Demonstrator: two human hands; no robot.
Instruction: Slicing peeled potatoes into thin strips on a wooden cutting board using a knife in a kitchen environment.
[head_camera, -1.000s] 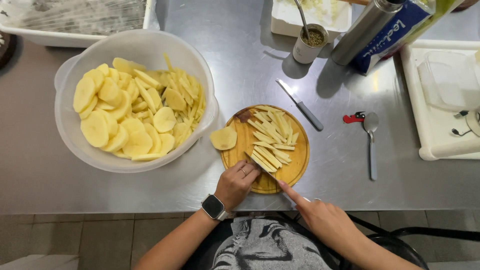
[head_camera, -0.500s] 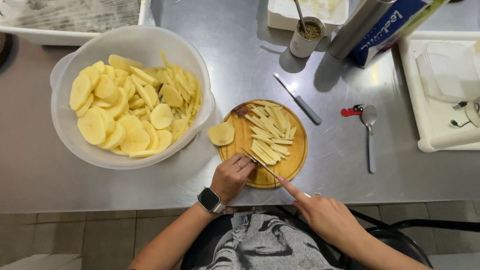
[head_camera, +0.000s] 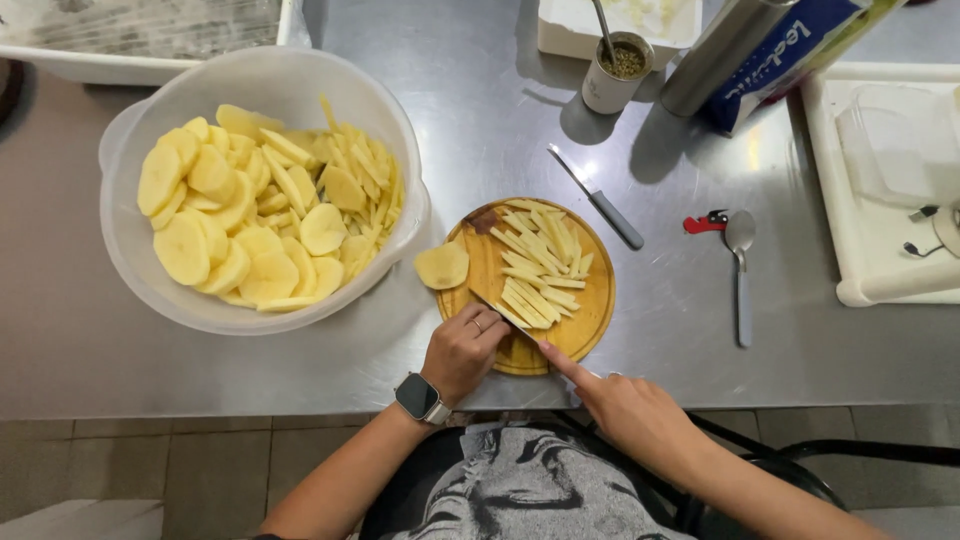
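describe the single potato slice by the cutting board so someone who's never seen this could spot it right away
Start at the big white bowl full of potato pieces on the steel counter, then look right to the round wooden cutting board. The potato slice lies over the board's left edge, between bowl and board. It is the only whole round slice there; the potato sticks on the board are thin strips.

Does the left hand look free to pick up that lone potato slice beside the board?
Probably yes: the left hand rests on the cutting board, and the potato slice lies just beyond it with nothing between.
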